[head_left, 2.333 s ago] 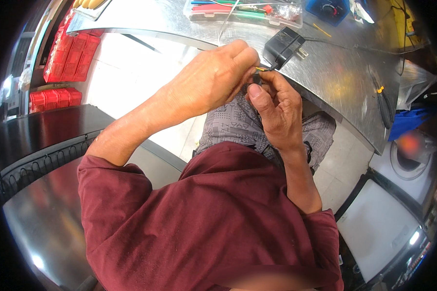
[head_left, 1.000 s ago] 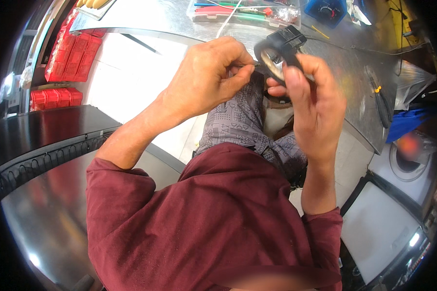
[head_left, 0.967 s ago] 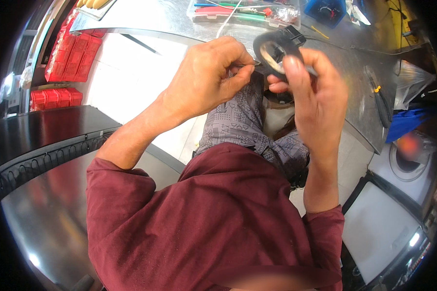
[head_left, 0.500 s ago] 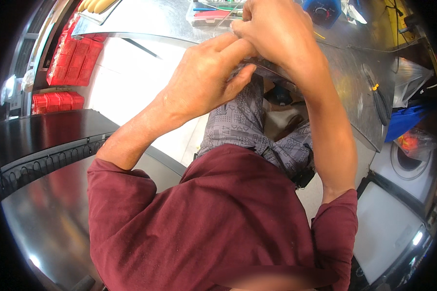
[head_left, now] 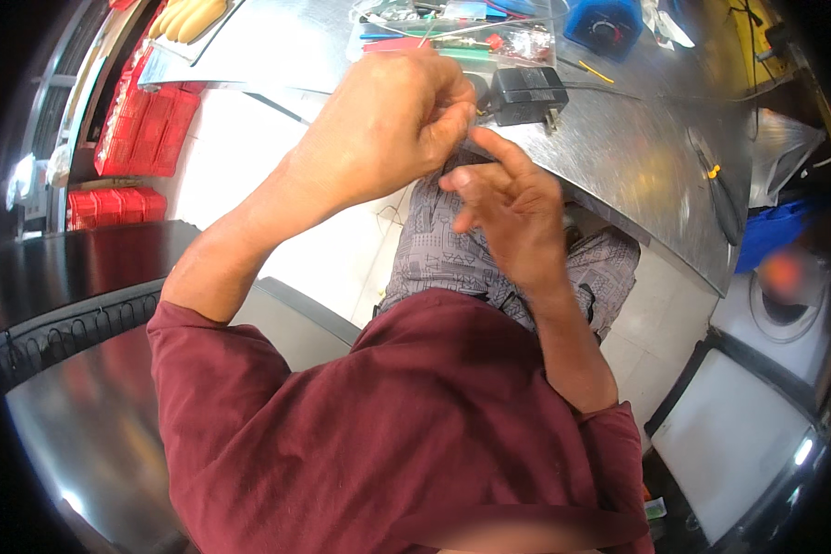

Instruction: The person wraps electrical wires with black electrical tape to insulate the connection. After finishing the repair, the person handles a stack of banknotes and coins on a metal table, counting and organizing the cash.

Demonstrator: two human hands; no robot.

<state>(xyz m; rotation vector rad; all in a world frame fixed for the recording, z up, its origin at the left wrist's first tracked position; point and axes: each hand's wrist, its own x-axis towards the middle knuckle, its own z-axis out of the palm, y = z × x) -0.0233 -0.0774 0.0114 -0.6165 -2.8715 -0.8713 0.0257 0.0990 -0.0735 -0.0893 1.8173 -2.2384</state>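
Observation:
My left hand (head_left: 388, 115) is raised over the near edge of the metal table (head_left: 609, 157), its fingers curled and pinched together. What sits between those fingertips is hidden; a thin pale wire (head_left: 427, 34) pokes up from behind the knuckles. Just to the right, my right hand (head_left: 522, 208) hangs in front of the table edge with fingers spread and nothing visible in them, slightly smeared by motion. A black power adapter (head_left: 528, 95) with metal prongs lies on the table beyond both hands. Behind it stands a clear organizer box (head_left: 547, 57) of small coloured parts.
A blue device with a dial (head_left: 605, 26) stands at the back. Black-handled pliers (head_left: 716, 185) lie on the right of the table, a short yellow piece (head_left: 596, 71) nearer the middle. Yellow gloves (head_left: 189, 18) and red crates (head_left: 152, 125) are far left.
My right hand has come away from the left, moving down toward me and opening. The left hand has shifted slightly and stays closed. The black adapter and more of the box now show.

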